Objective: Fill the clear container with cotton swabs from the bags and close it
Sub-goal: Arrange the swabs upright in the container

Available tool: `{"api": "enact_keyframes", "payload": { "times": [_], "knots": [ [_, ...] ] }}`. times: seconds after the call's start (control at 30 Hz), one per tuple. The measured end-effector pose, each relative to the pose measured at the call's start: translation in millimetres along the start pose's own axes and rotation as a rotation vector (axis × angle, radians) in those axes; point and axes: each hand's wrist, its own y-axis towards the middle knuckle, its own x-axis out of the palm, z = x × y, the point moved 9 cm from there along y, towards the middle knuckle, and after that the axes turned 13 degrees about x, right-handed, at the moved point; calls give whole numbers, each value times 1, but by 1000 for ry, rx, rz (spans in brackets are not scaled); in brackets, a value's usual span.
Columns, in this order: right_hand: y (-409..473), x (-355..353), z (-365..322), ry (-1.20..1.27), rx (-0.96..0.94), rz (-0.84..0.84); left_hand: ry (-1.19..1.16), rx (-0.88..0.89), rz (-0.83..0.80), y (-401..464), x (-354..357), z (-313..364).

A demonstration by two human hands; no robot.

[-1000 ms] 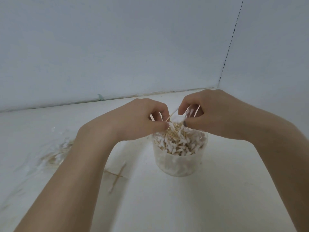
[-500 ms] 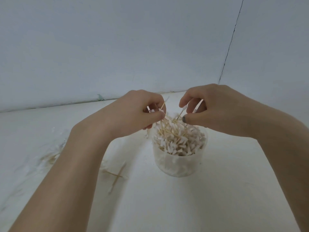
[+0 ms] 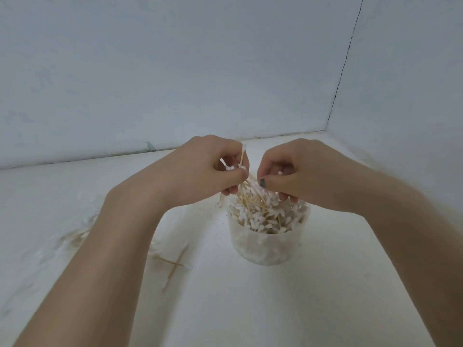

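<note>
Above the tub, the left hand (image 3: pixel 200 171) pinches a few swabs (image 3: pixel 260 211) between thumb and curled fingers, one stick poking up past the knuckles, and the right hand (image 3: pixel 295 174) pinches others with its fingers curled down into the heap. Half a second ago the hands were a little higher and wider apart; now they have closed in and dropped toward the pile (tucking strays in, I judge). The tub (image 3: pixel 269 246) stands on the white counter (image 3: pixel 275 309), heaped above its rim, so filling looks nearly done, though the mound probably must be pressed flat before a lid fits. No lid is in view. Two swabs (image 3: pixel 174 265) lie crossed on the counter to the left, and a clear bag (image 3: pixel 72 234) lies farther left.
</note>
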Motion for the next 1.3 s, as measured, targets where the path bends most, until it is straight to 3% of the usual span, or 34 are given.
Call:
{"api": "enact_keyframes", "payload": {
  "times": [0.57,1.07,1.3],
  "knots": [
    [2,12,0,-104,4,32,-101,-109,39,1,6,-10],
    [3,9,7,-117,47,1,48,24,24,12,23,-13],
    [3,-11,10,20,51,52,64,79,55,13,17,-8]
  ]
}}
